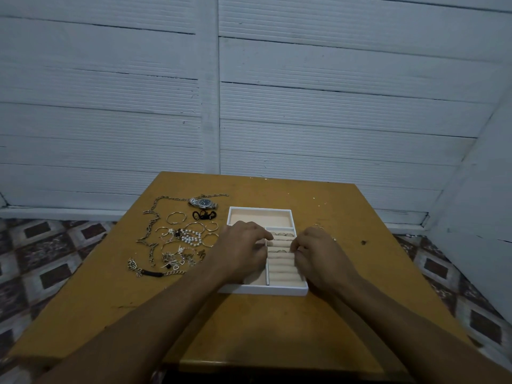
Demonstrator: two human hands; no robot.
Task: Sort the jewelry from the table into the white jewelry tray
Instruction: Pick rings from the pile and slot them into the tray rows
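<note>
The white jewelry tray (277, 291) with beige lining sits at the table's middle. Its far compartment (259, 216) is bare. Several rings (282, 234) stand in the upper ring rolls on its right side. My left hand (239, 250) lies over the tray's left part, fingertips on the ring rolls. My right hand (318, 256) rests on the tray's right edge, fingers curled onto the same rolls. Whether either hand pinches a ring is hidden. Loose jewelry lies left of the tray: a long chain (149, 225), a watch (203, 202), hoops (176, 217), a pearl bracelet (191, 237).
The yellow-brown table (263, 322) has its near edge close to me. A bracelet with a black section (151, 273) and small charms (174, 261) lie at the front left. A small metal piece (318, 226) lies beyond my right hand. White wall behind, patterned floor at both sides.
</note>
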